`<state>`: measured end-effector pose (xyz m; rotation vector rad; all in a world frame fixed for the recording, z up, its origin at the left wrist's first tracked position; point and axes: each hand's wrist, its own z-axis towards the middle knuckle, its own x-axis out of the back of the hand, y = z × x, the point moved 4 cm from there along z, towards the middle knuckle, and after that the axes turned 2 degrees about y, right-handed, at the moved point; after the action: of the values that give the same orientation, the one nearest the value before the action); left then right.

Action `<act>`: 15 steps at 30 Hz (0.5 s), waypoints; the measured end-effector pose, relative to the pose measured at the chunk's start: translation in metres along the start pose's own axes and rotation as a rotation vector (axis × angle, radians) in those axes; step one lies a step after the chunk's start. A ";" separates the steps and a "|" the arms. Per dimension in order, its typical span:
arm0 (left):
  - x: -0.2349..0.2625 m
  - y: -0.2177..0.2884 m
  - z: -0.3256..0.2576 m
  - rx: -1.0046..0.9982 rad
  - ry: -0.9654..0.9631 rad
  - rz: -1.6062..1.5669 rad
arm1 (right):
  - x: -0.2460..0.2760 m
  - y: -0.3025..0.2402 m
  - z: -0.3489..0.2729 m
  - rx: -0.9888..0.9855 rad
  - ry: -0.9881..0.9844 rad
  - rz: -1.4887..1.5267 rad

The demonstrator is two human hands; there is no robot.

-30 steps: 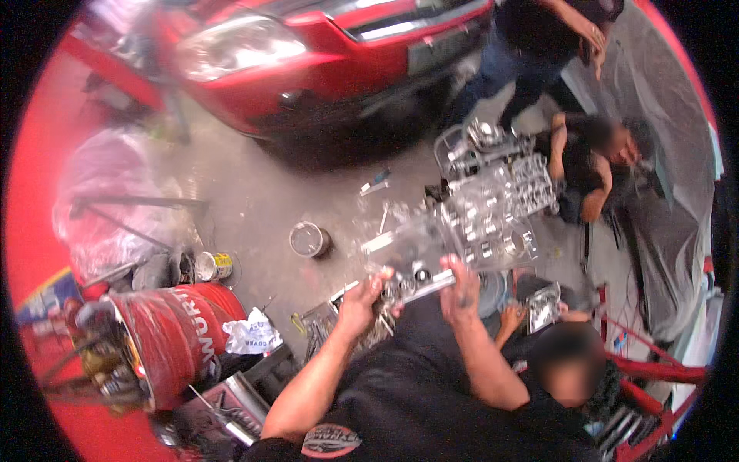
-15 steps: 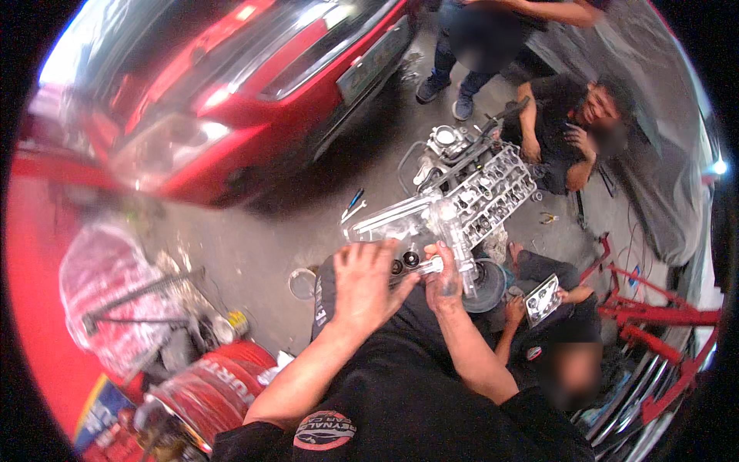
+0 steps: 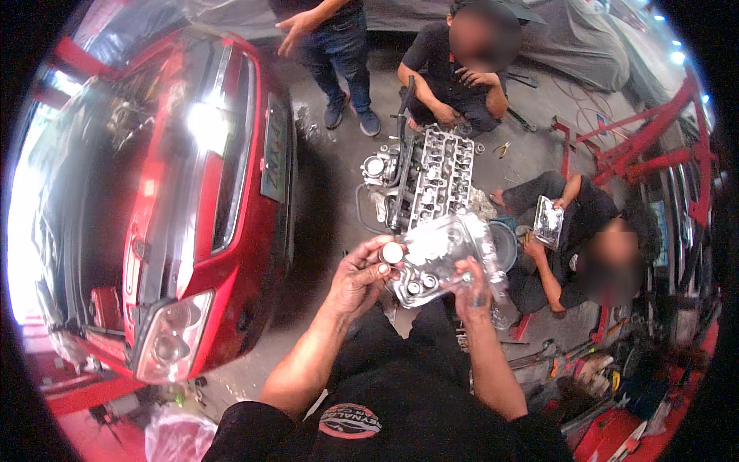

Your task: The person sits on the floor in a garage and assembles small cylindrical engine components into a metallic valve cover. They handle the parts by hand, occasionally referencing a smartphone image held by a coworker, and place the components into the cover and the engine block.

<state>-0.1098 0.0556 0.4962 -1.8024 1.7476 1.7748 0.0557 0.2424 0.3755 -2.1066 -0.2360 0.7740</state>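
Observation:
Between the thumb and fingers of my left hand (image 3: 360,279) is a small round metal cup (image 3: 392,253), its pale flat face showing; it looks like a valve lifter. My right hand (image 3: 473,291) grips the near right side of a clear plastic tray (image 3: 437,240), held tilted above my lap. A few similar round cups (image 3: 414,288) lie at the tray's near end, close to my left fingers. Past the tray, a silver engine cylinder head (image 3: 446,173) with rows of round bores rests on the floor.
A red car (image 3: 223,254) stands at left. One person squats behind the cylinder head, another stands in jeans (image 3: 342,65). At right, a seated person holds a metal part (image 3: 549,222) near a grey-blue basin (image 3: 504,245). Pliers (image 3: 503,149) lie on the floor by a red frame (image 3: 647,135).
My view has swung, so the car and cylinder head appear elsewhere. My left hand, earlier spread over the tray, now pinches a round cup. The tray has tilted in my right hand.

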 end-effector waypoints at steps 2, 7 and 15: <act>0.006 0.010 0.007 0.083 -0.106 -0.100 | -0.022 -0.014 -0.032 -0.088 0.221 0.153; 0.010 0.030 0.017 0.216 -0.319 -0.114 | -0.035 -0.010 -0.083 -0.059 0.393 0.206; -0.032 0.005 0.019 0.381 -0.348 0.318 | 0.024 0.055 -0.144 0.169 0.478 0.354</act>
<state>-0.1154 0.0874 0.5158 -1.0495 2.1176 1.5798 0.1559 0.1233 0.3850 -2.1238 0.4536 0.4441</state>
